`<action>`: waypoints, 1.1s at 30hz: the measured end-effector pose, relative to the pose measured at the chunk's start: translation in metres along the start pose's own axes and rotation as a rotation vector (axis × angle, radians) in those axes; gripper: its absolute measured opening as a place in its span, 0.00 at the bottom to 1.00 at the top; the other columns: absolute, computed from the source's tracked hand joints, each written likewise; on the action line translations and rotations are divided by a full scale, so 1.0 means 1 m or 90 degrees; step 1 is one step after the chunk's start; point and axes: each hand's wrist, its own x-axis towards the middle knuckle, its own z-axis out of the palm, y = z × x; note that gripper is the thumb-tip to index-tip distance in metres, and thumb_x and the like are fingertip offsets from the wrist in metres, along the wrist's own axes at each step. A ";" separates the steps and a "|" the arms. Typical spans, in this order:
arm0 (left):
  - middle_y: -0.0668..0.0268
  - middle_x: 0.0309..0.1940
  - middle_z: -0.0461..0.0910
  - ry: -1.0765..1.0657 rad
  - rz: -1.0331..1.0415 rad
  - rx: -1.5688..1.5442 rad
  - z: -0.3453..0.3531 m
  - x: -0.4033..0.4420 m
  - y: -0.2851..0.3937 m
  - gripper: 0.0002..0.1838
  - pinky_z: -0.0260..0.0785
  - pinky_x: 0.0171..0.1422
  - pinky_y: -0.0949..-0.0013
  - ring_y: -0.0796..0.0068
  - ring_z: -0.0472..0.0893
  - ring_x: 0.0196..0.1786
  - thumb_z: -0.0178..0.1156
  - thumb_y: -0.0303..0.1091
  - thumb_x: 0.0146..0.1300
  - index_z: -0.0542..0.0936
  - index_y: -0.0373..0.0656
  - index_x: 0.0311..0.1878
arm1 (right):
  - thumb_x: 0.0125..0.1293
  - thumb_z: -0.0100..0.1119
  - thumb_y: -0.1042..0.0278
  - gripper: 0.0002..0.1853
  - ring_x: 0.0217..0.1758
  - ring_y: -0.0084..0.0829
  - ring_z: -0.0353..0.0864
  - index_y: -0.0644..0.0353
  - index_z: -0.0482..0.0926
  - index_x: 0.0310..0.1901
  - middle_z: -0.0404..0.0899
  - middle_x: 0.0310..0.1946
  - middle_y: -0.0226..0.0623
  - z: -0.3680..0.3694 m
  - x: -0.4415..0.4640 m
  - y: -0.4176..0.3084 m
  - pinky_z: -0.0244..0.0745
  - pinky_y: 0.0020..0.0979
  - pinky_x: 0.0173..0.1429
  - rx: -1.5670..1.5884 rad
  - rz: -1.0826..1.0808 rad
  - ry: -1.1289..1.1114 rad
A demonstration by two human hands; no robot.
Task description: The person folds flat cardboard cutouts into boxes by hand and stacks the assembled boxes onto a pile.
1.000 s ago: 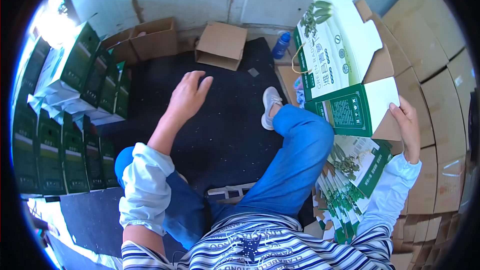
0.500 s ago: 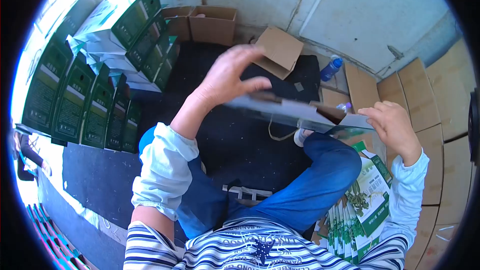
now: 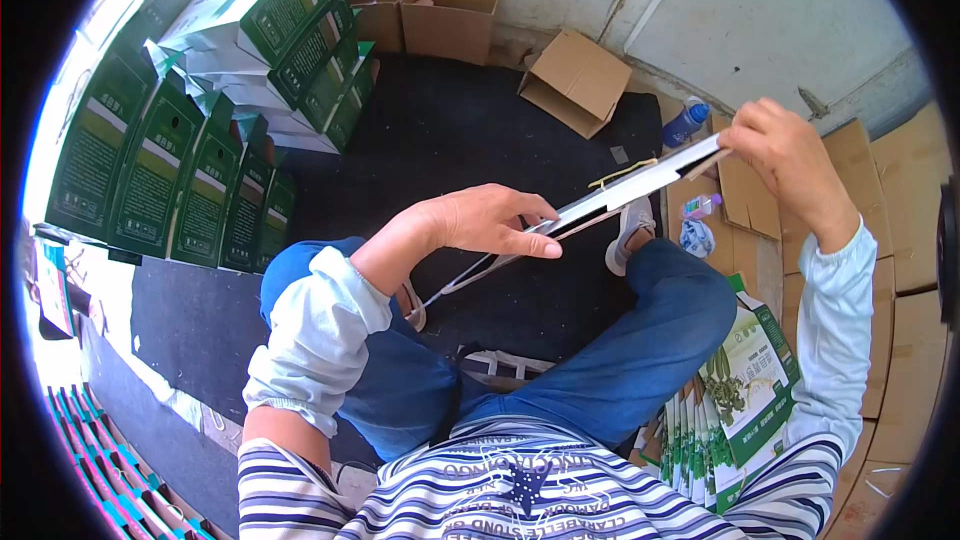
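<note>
Carton (image 3: 640,183), probably best handled with a light, steady pinch at the upper end and a relaxed guiding palm lower down, so as not to crease the thin edge or snag the cord handle (image 3: 625,173). Seen nearly edge-on, slanting above the dark mat (image 3: 440,140): upper end pinched between thumb and fingers of the right hand (image 3: 780,150), lower stretch passing between parted thumb and curved fingers of the left hand (image 3: 475,220) (light touch or real grip, cannot tell).
</note>
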 end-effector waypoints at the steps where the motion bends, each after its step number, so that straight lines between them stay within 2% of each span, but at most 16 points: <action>1: 0.52 0.48 0.79 -0.011 -0.007 0.012 -0.002 -0.003 -0.001 0.35 0.72 0.56 0.61 0.60 0.80 0.49 0.58 0.60 0.59 0.74 0.42 0.60 | 0.55 0.56 0.71 0.03 0.37 0.36 0.74 0.55 0.79 0.31 0.73 0.29 0.34 0.001 0.003 0.003 0.71 0.35 0.38 0.002 0.005 0.015; 5: 0.52 0.49 0.79 -0.020 -0.027 0.049 -0.002 -0.012 -0.004 0.27 0.71 0.57 0.62 0.61 0.81 0.50 0.56 0.42 0.61 0.70 0.42 0.63 | 0.54 0.57 0.72 0.04 0.38 0.34 0.75 0.56 0.79 0.33 0.74 0.30 0.32 0.014 0.021 0.000 0.72 0.34 0.40 0.010 -0.043 0.017; 6: 0.52 0.48 0.80 -0.017 -0.056 0.065 -0.002 -0.013 -0.001 0.27 0.72 0.56 0.62 0.57 0.81 0.48 0.51 0.32 0.57 0.69 0.42 0.63 | 0.54 0.57 0.72 0.04 0.38 0.34 0.75 0.55 0.79 0.33 0.74 0.30 0.32 0.020 0.026 -0.001 0.72 0.34 0.41 0.007 -0.049 0.027; 11: 0.49 0.38 0.80 0.062 -0.095 0.129 0.004 -0.007 -0.010 0.22 0.71 0.48 0.58 0.51 0.80 0.42 0.51 0.30 0.58 0.72 0.39 0.57 | 0.54 0.57 0.71 0.04 0.43 0.35 0.75 0.55 0.79 0.32 0.75 0.33 0.30 0.033 0.049 -0.004 0.71 0.37 0.51 -0.008 -0.052 0.069; 14: 0.48 0.33 0.80 0.128 -0.069 0.159 0.005 0.001 -0.017 0.15 0.71 0.45 0.54 0.48 0.79 0.40 0.51 0.29 0.59 0.73 0.38 0.50 | 0.55 0.59 0.70 0.13 0.52 0.38 0.74 0.53 0.79 0.43 0.76 0.44 0.34 0.041 0.058 -0.003 0.69 0.37 0.58 -0.121 -0.063 0.169; 17: 0.47 0.31 0.79 0.168 -0.043 0.182 0.007 0.009 -0.020 0.11 0.70 0.44 0.52 0.46 0.79 0.39 0.52 0.30 0.59 0.73 0.37 0.43 | 0.56 0.62 0.67 0.25 0.61 0.41 0.69 0.50 0.73 0.58 0.71 0.56 0.38 0.038 0.055 -0.044 0.66 0.38 0.64 -0.048 0.101 0.288; 18: 0.47 0.31 0.79 0.180 -0.040 0.187 0.008 0.011 -0.021 0.10 0.70 0.44 0.52 0.45 0.79 0.39 0.52 0.30 0.59 0.73 0.36 0.42 | 0.56 0.64 0.64 0.34 0.64 0.43 0.66 0.51 0.65 0.66 0.66 0.62 0.41 0.044 0.047 -0.059 0.64 0.40 0.65 0.028 0.156 0.308; 19: 0.47 0.31 0.79 0.187 -0.043 0.179 0.010 0.013 -0.021 0.10 0.70 0.43 0.52 0.45 0.79 0.38 0.52 0.30 0.59 0.73 0.36 0.41 | 0.58 0.64 0.62 0.34 0.64 0.44 0.66 0.57 0.64 0.66 0.66 0.62 0.43 0.061 0.039 -0.075 0.63 0.40 0.65 0.127 0.209 0.362; 20: 0.47 0.30 0.79 0.195 -0.047 0.173 0.010 0.015 -0.020 0.09 0.70 0.43 0.52 0.44 0.79 0.38 0.52 0.30 0.59 0.73 0.35 0.40 | 0.58 0.65 0.58 0.38 0.64 0.46 0.66 0.63 0.60 0.67 0.64 0.63 0.49 0.081 0.030 -0.093 0.62 0.40 0.65 0.226 0.270 0.372; 21: 0.47 0.30 0.78 0.199 -0.050 0.169 0.010 0.016 -0.020 0.09 0.70 0.43 0.52 0.44 0.79 0.38 0.52 0.30 0.59 0.73 0.35 0.40 | 0.57 0.67 0.53 0.44 0.63 0.48 0.66 0.66 0.55 0.68 0.63 0.63 0.53 0.097 0.019 -0.115 0.63 0.40 0.65 0.376 0.382 0.306; 22: 0.47 0.30 0.78 0.215 -0.045 0.147 0.011 0.017 -0.021 0.09 0.70 0.42 0.53 0.45 0.79 0.37 0.52 0.30 0.59 0.73 0.35 0.39 | 0.56 0.68 0.51 0.49 0.64 0.49 0.66 0.68 0.51 0.69 0.60 0.64 0.57 0.114 0.013 -0.135 0.63 0.40 0.65 0.495 0.432 0.293; 24: 0.48 0.29 0.78 0.241 -0.030 0.105 0.015 0.021 -0.022 0.09 0.71 0.41 0.55 0.47 0.79 0.35 0.53 0.30 0.59 0.73 0.34 0.39 | 0.54 0.69 0.48 0.54 0.65 0.53 0.64 0.74 0.47 0.69 0.55 0.65 0.62 0.145 0.003 -0.161 0.62 0.40 0.66 0.564 0.479 0.267; 27: 0.50 0.27 0.78 0.265 -0.042 0.018 0.021 0.028 -0.022 0.09 0.70 0.37 0.59 0.54 0.80 0.31 0.55 0.31 0.58 0.73 0.35 0.37 | 0.55 0.66 0.45 0.54 0.64 0.56 0.66 0.76 0.46 0.68 0.55 0.65 0.64 0.161 0.011 -0.173 0.64 0.41 0.65 0.626 0.556 0.200; 30: 0.53 0.26 0.77 0.266 -0.011 0.004 0.025 0.031 -0.018 0.09 0.69 0.35 0.62 0.62 0.78 0.29 0.56 0.32 0.58 0.74 0.36 0.37 | 0.59 0.61 0.52 0.44 0.60 0.56 0.70 0.71 0.52 0.67 0.64 0.60 0.63 0.180 0.019 -0.157 0.68 0.41 0.61 0.498 0.496 0.228; 33: 0.57 0.28 0.78 0.247 -0.042 0.014 0.021 0.033 -0.019 0.10 0.69 0.39 0.66 0.70 0.78 0.33 0.56 0.30 0.58 0.77 0.36 0.42 | 0.61 0.55 0.59 0.30 0.56 0.55 0.73 0.66 0.64 0.62 0.74 0.51 0.58 0.184 0.012 -0.139 0.70 0.42 0.57 0.642 0.475 0.188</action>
